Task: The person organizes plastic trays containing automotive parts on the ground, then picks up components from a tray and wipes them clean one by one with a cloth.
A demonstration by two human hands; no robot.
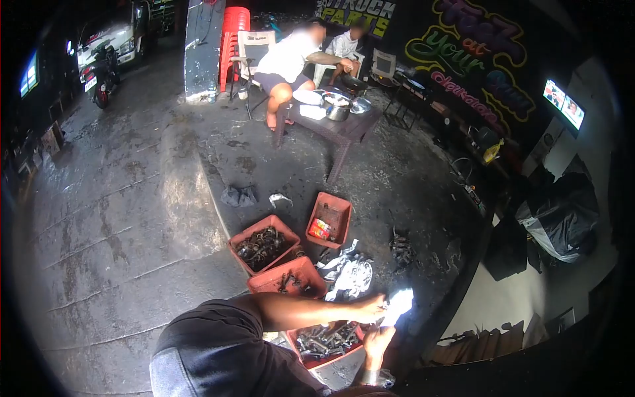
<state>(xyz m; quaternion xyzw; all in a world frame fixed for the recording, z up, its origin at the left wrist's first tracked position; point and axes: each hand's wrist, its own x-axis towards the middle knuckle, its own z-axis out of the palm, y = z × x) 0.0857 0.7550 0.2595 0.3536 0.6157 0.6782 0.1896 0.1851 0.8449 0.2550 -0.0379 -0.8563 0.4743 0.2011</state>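
Observation:
A bright white cloth or paper [398, 306], overexposed in the light, is between my two hands at the lower right. My left hand [372, 309] pinches its left side. Below it, my right hand [379, 339] has its fingers closed on the lower edge. Whether anything is wrapped inside cannot be made out. Beneath my left forearm is a red bin [291, 339] of dark metal parts [327, 341]. White rags [350, 274] lie on the floor just beyond my left hand.
Red bins [268, 221] [254, 284] with dark parts and another [341, 202] with a red packet stand ahead. Two people [288, 59] [342, 46] sit by a dark table [321, 126] bearing a pot [337, 111]. A black bag [565, 215] hangs at right.

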